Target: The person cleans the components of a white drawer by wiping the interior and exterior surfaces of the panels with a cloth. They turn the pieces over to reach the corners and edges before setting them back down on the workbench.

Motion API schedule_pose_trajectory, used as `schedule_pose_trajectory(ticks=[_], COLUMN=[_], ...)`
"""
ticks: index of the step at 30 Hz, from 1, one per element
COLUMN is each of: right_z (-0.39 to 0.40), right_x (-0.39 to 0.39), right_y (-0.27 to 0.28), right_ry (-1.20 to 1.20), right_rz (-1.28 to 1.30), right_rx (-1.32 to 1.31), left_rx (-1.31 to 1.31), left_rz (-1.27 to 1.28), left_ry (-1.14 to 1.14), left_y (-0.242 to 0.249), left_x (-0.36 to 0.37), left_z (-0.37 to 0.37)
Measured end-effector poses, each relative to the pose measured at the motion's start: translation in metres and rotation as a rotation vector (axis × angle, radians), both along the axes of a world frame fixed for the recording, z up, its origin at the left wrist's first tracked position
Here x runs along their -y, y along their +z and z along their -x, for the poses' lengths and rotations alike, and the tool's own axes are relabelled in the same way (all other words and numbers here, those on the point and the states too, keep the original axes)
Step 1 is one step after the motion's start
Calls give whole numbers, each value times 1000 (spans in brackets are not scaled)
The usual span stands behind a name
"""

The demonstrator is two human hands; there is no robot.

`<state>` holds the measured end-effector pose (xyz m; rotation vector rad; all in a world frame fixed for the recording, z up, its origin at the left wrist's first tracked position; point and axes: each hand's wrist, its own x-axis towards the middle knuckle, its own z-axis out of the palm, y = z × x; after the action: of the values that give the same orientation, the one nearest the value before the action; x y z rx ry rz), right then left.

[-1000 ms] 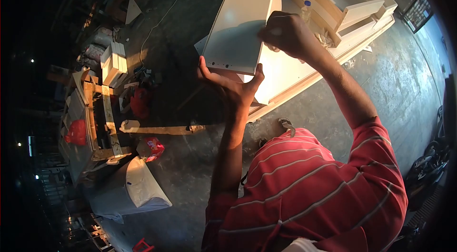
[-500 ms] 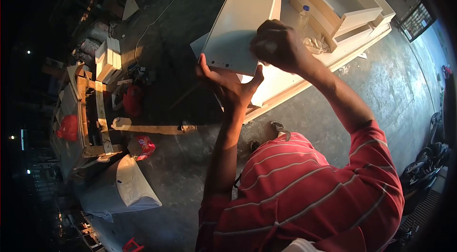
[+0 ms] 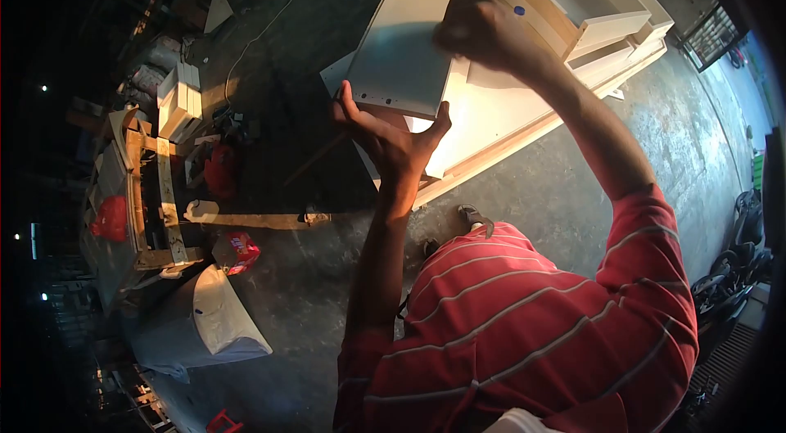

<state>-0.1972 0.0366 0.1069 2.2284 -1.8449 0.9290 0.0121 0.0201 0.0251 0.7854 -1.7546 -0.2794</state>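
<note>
At the left end of the long, pale wooden bench (image 3: 499,118), the left hand (image 3: 393,137) grips a white, tapered board (image 3: 405,52) by its near edge. The blurred right hand (image 3: 476,29) is clenched there, its contents unclear.

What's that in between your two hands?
The near end of a big white piece. In the head view, it lies between the left hand, which grips its end, and the right hand.

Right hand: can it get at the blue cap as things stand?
Likely yes: the blue cap shows close beside the right hand, nothing visible between. Unclear whether that hand holds something.
</note>
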Motion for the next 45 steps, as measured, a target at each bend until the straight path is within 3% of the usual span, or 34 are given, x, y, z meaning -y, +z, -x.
schedule_pose_trajectory(ticks=[3, 4, 5, 6, 9, 11, 12, 13, 15, 16, 21, 23, 25, 27, 29, 32, 34, 35, 39, 42, 43, 45], right_z=[6, -15, -24, -37, -25, -5, -10, -17, -33, -46, -9, -19, -52, -66, -62, -72, -84, -88, -56, -9, -14, -37], right_x=[12, -4, -1, -13, -4, 11, 10, 7, -1, -14, 25, 31, 23, 27, 44, 48, 40, 36, 54, 80, 73, 59], right_y=[-17, -6, -16, -7, -5, 0, 0, -2, -5, 4, 6, -5, -8, -10, -9, -10, -9, -6, 3, -11, -11, -17], right_ry=[89, 103, 335, 344, 402, 267, 49, 50, 358, 408, 97, 161, 372, 405, 382, 388, 458, 446, 442, 164, 156, 373], right_rz=[246, 175, 243, 204, 84, 183, -68, -65, 141, 116, -5, 116, 158, 129, 35, 51, 148, 272, -141, 94, 98, 298], right_rx=[-103, -68, -88, -26, 30, -185, 118, 117, 2, 10, -92, 11, -36, -38, -64, -35, 8, -153, 99, -159, -168, -197], left_rx=[48, -25, -93, -8, -47, -74, 2, 77, 36, 4, -107, -156, -105, -47, -105, -71, -56, -54, -140, -181, -138, -176], left_rz=[36, 0, -39, 93, -12, -5, -3, 1, 44, 72, -57, -43, 32, 96, -84, -13, -3, 48, 17, -38, -26, -56], left_ry=[79, 18, -43, 40, -15, -32, 26, 85, 48, 7, -46, -57, -39, -24, 10, 39, 82, 41, -25, -55, -22, -62], left_y=[3, -5, -14, -4, -10, -7, 3, 10, -4, -7, -17, -18, -20, -21, -18, -23, -22, -22, -17, -18, -17, -19], left_x=[2, 7, 10, 9, 8, 5, -3, -6, 6, 8, 6, 11, 15, 13, 9, 10, 15, 19, 11, 11, 12, 11], left_z=[2, 3, 2, -1, -2, 0, -1, -2, -2, -2, 6, 8, 2, 0, 2, 2, 1, 0, 4, 5, 4, 4])
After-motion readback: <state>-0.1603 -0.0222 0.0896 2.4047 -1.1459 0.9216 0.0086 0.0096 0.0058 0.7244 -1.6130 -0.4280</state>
